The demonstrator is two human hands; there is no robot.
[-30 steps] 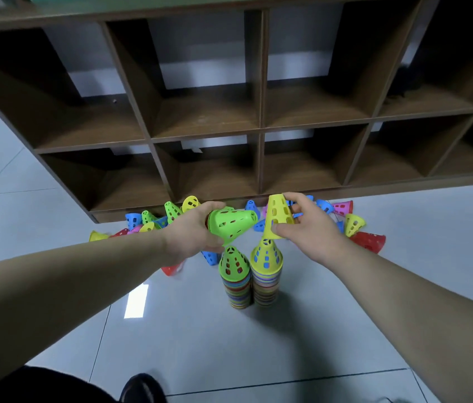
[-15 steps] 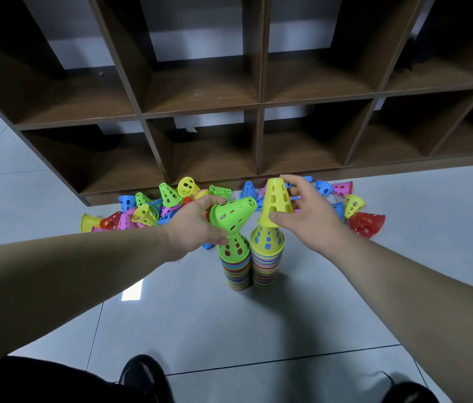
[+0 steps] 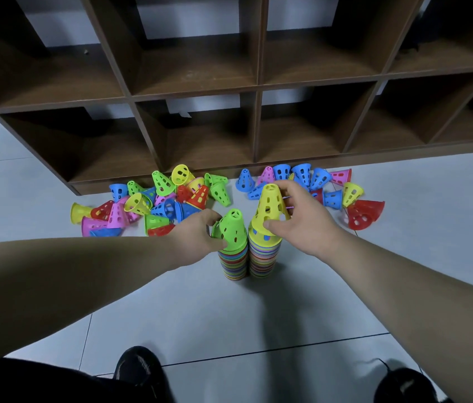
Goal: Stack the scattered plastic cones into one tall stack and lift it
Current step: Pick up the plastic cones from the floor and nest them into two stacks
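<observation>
Two multicoloured stacks of cones stand side by side on the floor, the left stack (image 3: 233,266) and the right stack (image 3: 262,261). My left hand (image 3: 197,237) grips a green cone (image 3: 232,228) sitting on top of the left stack. My right hand (image 3: 299,219) holds a yellow cone (image 3: 270,205) by thumb and fingers, set on the top of the right stack. Several loose cones lie scattered behind: a left pile (image 3: 153,205) and a right pile (image 3: 322,187).
A brown wooden cubby shelf (image 3: 258,91) stands right behind the cones. The floor is grey tile (image 3: 229,315). My two black shoes (image 3: 139,370) sit at the bottom edge.
Both hands came down: the green cone went from tilted in the air to upright on the left stack, and the yellow cone dropped onto the right stack. The camera tipped downward.
</observation>
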